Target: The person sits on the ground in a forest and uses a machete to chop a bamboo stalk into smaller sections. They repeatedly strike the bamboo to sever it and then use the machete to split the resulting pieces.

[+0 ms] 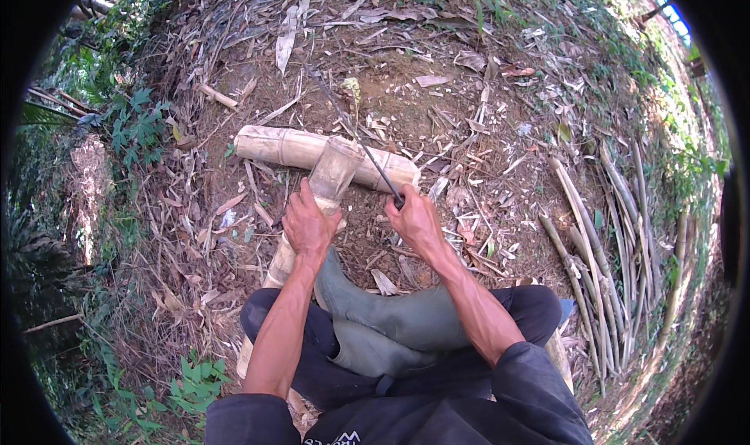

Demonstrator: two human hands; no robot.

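Note:
My left hand (311,222) wraps round a thick bamboo pole (332,173) that slopes up from beside my leg. The pole's far end rests on a second bamboo piece (285,146) lying crosswise on the ground. In my right hand (418,220) is the dark handle of a long machete (380,170), seen nearly edge-on. Its thin blade points away and to the left, passing close to the pole's far end; I cannot tell whether it touches.
My legs, in dark trousers and green rubber boots (391,316), are folded below my hands. Thin cut sticks (601,269) lie in a pile at the right. Chips and dry leaves cover the soil; a short bamboo piece (219,96) lies farther off. Green plants (139,125) grow at the left.

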